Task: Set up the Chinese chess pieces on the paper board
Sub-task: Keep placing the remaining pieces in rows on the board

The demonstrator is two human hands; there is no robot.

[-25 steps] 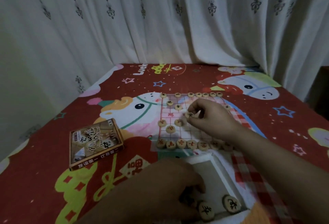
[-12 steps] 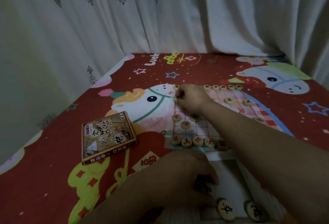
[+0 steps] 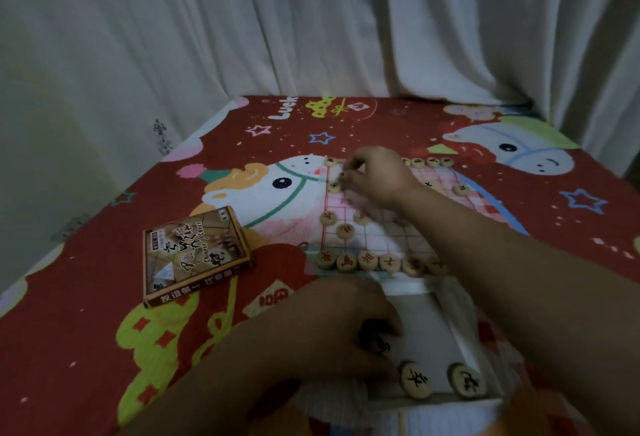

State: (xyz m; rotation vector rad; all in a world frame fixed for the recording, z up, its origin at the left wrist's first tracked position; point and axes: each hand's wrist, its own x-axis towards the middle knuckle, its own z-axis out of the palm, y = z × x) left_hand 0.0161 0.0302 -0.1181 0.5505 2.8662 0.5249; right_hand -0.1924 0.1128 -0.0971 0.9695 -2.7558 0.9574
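Observation:
The paper board (image 3: 381,240) lies on the red cloth. Round wooden pieces with red marks (image 3: 367,261) line its near edge, and black-marked ones (image 3: 427,161) line the far edge. My right hand (image 3: 377,177) reaches over the far left part of the board. Its curled fingertips pinch a small piece, mostly hidden, beside a piece lying on the board (image 3: 334,187). My left hand (image 3: 343,328) rests in the white tray (image 3: 436,314) with its fingers curled over a black-marked piece (image 3: 381,345). Two loose pieces (image 3: 415,380) lie in the tray's near end.
The game's cardboard box (image 3: 194,255) lies left of the board. The red cartoon-print cloth (image 3: 104,314) covers the whole surface. White patterned curtains (image 3: 242,37) hang close behind and to the left.
My right hand has moved from the middle of the board to its far left corner, carrying a piece. My left hand has stayed in the tray.

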